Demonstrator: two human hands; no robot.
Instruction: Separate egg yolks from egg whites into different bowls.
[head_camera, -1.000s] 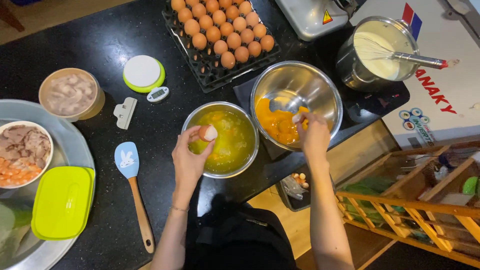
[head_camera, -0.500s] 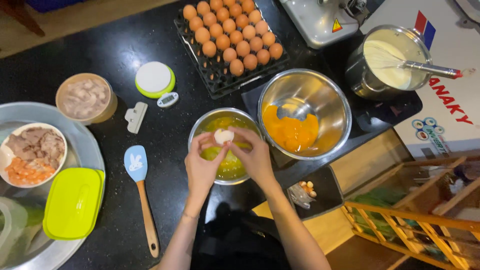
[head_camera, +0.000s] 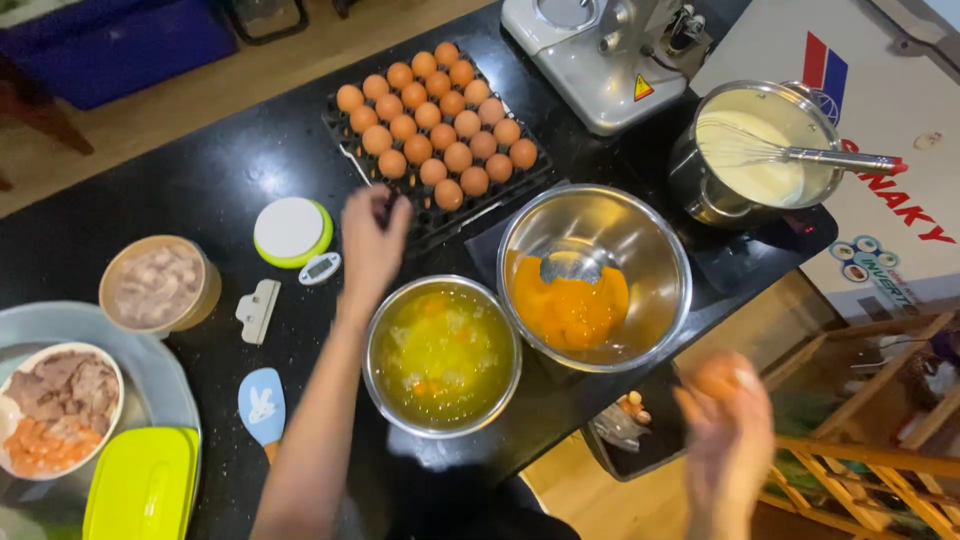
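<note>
My left hand (head_camera: 375, 238) reaches, fingers apart and holding nothing, to the near edge of a black tray (head_camera: 436, 224) filled with several brown eggs (head_camera: 432, 140). My right hand (head_camera: 728, 425) is blurred at the lower right, off the counter's edge. It is closed on a brownish eggshell (head_camera: 716, 377) beside a small bin (head_camera: 628, 428) that holds shells. Between the hands stands a small steel bowl (head_camera: 374, 345) of clear yellowish egg white. A larger steel bowl (head_camera: 640, 235) to its right holds orange yolks (head_camera: 568, 305).
A steel pot (head_camera: 698, 192) of pale batter with a whisk (head_camera: 840, 158) stands at the right, a grey machine (head_camera: 600, 60) behind it. To the left lie a round green-white scale (head_camera: 290, 230), a tub (head_camera: 155, 285), a blue spatula (head_camera: 262, 405), a meat bowl (head_camera: 60, 400) and a yellow-green lid (head_camera: 140, 490).
Both hands were together over the small bowl with an egg. Now my left hand has moved up to the egg tray and my right has swung down right with the shell.
</note>
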